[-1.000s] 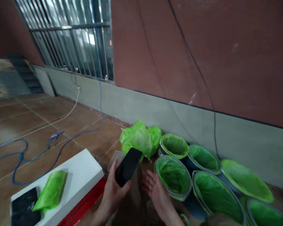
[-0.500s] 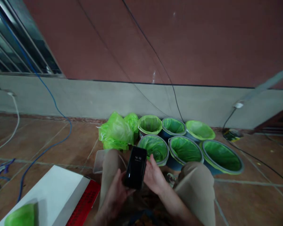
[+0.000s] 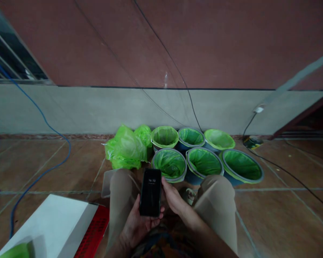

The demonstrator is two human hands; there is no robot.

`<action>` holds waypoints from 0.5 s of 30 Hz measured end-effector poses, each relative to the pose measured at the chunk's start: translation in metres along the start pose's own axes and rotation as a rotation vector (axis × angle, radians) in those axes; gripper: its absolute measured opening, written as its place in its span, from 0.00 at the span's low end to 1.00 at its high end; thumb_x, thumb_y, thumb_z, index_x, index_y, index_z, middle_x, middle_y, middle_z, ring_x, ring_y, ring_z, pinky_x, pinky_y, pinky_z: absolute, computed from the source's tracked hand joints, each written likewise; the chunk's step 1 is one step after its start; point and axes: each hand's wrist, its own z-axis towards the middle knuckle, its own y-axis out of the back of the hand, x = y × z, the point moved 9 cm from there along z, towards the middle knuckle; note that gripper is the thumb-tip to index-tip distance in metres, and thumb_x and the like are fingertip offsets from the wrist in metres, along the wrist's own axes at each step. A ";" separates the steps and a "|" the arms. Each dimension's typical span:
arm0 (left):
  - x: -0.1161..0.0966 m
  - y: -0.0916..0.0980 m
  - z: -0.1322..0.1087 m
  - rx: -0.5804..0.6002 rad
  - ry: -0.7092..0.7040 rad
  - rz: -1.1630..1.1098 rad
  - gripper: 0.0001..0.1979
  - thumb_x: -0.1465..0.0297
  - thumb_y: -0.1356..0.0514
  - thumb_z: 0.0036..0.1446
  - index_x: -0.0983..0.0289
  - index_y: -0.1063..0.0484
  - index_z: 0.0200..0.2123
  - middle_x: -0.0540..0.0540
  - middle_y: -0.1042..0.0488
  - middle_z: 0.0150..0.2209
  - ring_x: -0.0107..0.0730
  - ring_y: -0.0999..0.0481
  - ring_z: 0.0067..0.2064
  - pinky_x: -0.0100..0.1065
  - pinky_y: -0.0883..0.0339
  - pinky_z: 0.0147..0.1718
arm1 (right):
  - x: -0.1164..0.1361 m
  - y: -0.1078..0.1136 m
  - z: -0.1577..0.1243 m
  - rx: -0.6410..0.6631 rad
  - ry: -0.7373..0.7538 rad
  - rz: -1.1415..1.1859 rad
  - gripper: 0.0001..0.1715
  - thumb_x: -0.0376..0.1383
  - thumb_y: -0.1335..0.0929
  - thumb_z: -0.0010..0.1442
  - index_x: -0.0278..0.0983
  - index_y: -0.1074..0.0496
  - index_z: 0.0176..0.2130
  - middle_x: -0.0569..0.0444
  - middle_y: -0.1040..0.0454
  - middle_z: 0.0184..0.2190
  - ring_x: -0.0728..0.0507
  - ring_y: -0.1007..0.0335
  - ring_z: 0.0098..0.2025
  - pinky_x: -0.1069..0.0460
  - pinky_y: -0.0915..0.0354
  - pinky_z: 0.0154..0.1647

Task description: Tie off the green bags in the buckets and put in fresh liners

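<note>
A black smartphone (image 3: pixel 150 195) with 16:10 on its dark screen is held upright between my knees. My left hand (image 3: pixel 140 220) cradles its lower part from below, the fingertips showing round the right edge. Against the phone's upper right side rests my right hand (image 3: pixel 173 197), its thumb along the edge and the other fingers mostly hidden behind it. Just beyond the phone stand several buckets (image 3: pixel 169 165) lined with green plastic bags.
Green filled bags (image 3: pixel 126 147) sit left of the buckets by the wall. A white box (image 3: pixel 51 222) with a red side lies at my left, a green item (image 3: pixel 16 251) on it. A blue cable (image 3: pixel 54 166) and a black cable (image 3: pixel 293 175) cross the tiled floor.
My right hand has closed in on the phone's right edge. My left fingers now wrap round its lower end, and the phone stands straighter. The view has shifted slightly right.
</note>
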 end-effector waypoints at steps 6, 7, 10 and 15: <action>-0.003 0.002 0.003 0.010 -0.088 -0.017 0.33 0.46 0.50 0.60 0.71 0.23 0.42 0.65 0.19 0.36 0.38 0.20 0.35 0.34 0.30 0.35 | -0.043 -0.012 -0.004 0.203 -0.248 0.143 0.30 0.57 0.31 0.54 0.36 0.28 0.43 0.59 0.27 0.23 0.50 0.36 0.19 0.56 0.42 0.16; -0.004 0.001 0.004 0.018 -0.103 -0.022 0.33 0.47 0.50 0.61 0.72 0.23 0.42 0.65 0.19 0.36 0.38 0.20 0.35 0.34 0.30 0.36 | -0.049 -0.014 -0.006 0.226 -0.285 0.161 0.29 0.57 0.31 0.54 0.36 0.29 0.43 0.62 0.30 0.19 0.52 0.41 0.15 0.57 0.47 0.13; -0.007 0.001 0.005 0.038 -0.122 -0.043 0.33 0.49 0.51 0.63 0.74 0.23 0.43 0.67 0.19 0.37 0.39 0.20 0.35 0.35 0.30 0.37 | -0.053 -0.014 -0.006 0.234 -0.264 0.208 0.26 0.51 0.29 0.53 0.39 0.32 0.46 0.64 0.32 0.20 0.53 0.46 0.13 0.58 0.52 0.10; -0.006 0.003 0.007 0.050 -0.115 -0.061 0.33 0.49 0.51 0.62 0.74 0.23 0.44 0.68 0.19 0.39 0.40 0.20 0.35 0.36 0.30 0.37 | -0.052 -0.016 -0.007 0.282 -0.298 0.269 0.22 0.49 0.29 0.53 0.39 0.32 0.43 0.64 0.31 0.21 0.53 0.43 0.14 0.58 0.50 0.12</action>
